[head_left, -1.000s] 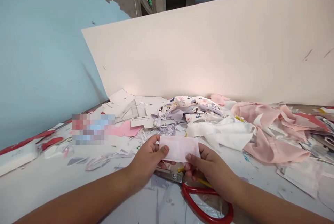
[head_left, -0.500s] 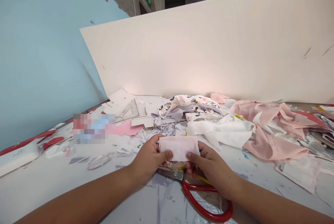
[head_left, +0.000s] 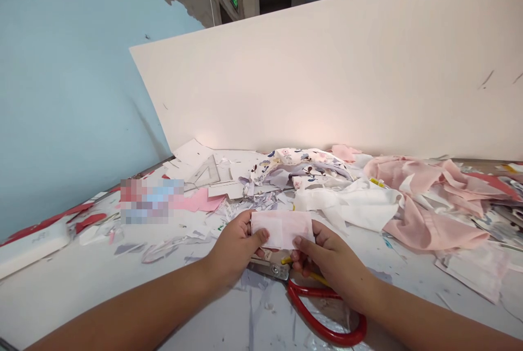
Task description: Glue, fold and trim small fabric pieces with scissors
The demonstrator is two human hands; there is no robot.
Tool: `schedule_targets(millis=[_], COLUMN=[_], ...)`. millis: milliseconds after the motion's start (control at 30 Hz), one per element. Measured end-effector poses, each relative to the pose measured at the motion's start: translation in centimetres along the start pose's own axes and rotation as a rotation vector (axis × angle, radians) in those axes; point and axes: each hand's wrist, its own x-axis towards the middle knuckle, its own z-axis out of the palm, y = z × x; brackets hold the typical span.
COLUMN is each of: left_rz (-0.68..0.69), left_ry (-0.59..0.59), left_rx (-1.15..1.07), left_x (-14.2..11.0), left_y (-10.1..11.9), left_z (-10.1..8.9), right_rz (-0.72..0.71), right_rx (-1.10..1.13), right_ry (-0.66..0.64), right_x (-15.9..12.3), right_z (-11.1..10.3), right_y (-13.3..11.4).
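Observation:
A small pale pink and white rectangle of folded cloth (head_left: 281,228) is stretched between my two hands. My left hand (head_left: 241,242) pinches its left end, thumb on the near face. On the right end, the thumb of my right hand (head_left: 327,247) presses in the same way. A thin yellow stick (head_left: 320,279), its kind unclear, passes under my right fingers; they seem to hold it too. Below both hands, a pair of scissors with red handles (head_left: 327,334) lies on the table, its blades partly hidden by my left hand.
White cloth (head_left: 351,206), pink cloth (head_left: 433,231) and a flowered cloth (head_left: 306,157) lie heaped behind my hands. A clear set square (head_left: 206,171) and paper scraps are at the back left. A pale upright board (head_left: 327,78) closes off the table's rear.
The white layer on the cloth covers less of its right half, where more pink shows. Both hands keep their grip and have barely moved. The view has shifted slightly.

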Motion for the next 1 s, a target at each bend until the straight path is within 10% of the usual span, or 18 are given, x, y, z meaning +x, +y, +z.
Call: schedule_targets(millis=[167, 267, 467, 800, 1000], left_rz=[0.042, 0.078, 0.102, 0.072, 0.14], left_ry=[0.048, 0.143, 0.287, 0.216, 0.244], left_rx=[0.045, 0.078, 0.281, 0.404, 0.509], left_x=[0.1, 0.6, 1.8, 2.6, 3.0], left_y=[0.4, 0.7, 0.9, 0.8, 0.7], left_z=[-0.4, -1.0, -2.8, -3.7, -4.5], right_rz=[-0.128, -0.149, -0.156, -0.197, -0.099], right_rx=[-0.194, -0.669, -1.462, -1.733, -1.208], right_ry=[0.085, 0.183, -0.053, -0.13, -0.1], right_x=[-0.4, -1.3, -3.0, -3.7, -4.7], right_z=[-0.2, -0.3, 0.1, -0.8, -2.2], right_y=[-0.4, -1.2, -2.3, -3.6, -6.5])
